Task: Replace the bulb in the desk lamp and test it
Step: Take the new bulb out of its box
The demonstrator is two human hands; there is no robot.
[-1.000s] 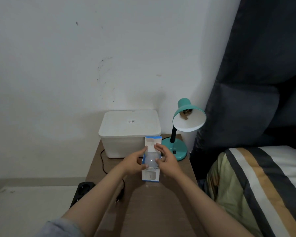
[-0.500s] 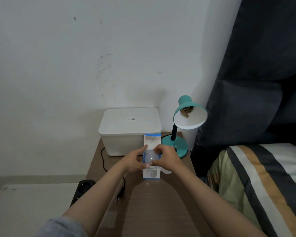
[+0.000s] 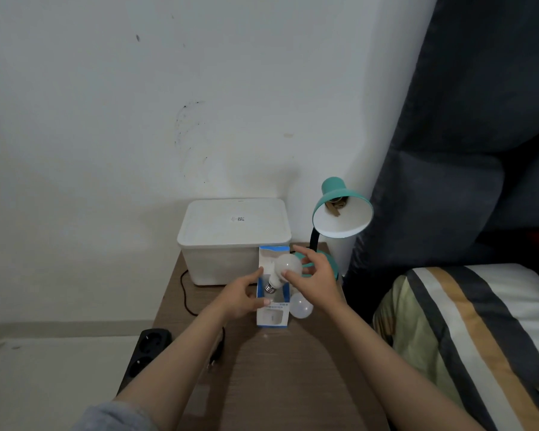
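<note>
Right hand: my right hand [image 3: 316, 279] is pinching the frosted white globe bulb with the silver screw base [image 3: 285, 270] between thumb and fingers, closed on the glass so the threads are staying clear of my skin.
Bulb position: the bulb is hanging just above the open blue-and-white cardboard bulb box [image 3: 273, 290], base pointing down and left toward the box mouth.
Left hand: my left hand [image 3: 243, 298] is closing on the box's left side, pinning it to the brown wood-grain bedside table [image 3: 280, 368] so that it is not lifting with the bulb.
Lamp: the teal metal desk lamp with the white-lined shade [image 3: 339, 217] is standing at the table's rear right corner, shade facing me; its socket is showing no bulb, which I judge ready for fitting.
Second bulb: a white globe bulb [image 3: 301, 306] is lying on the table, touching the box's right side, probably the old one.
Count: two bulbs, one box, one lamp, one white lidded plastic storage bin [image 3: 234, 237], one black power strip [image 3: 148, 349].
</note>
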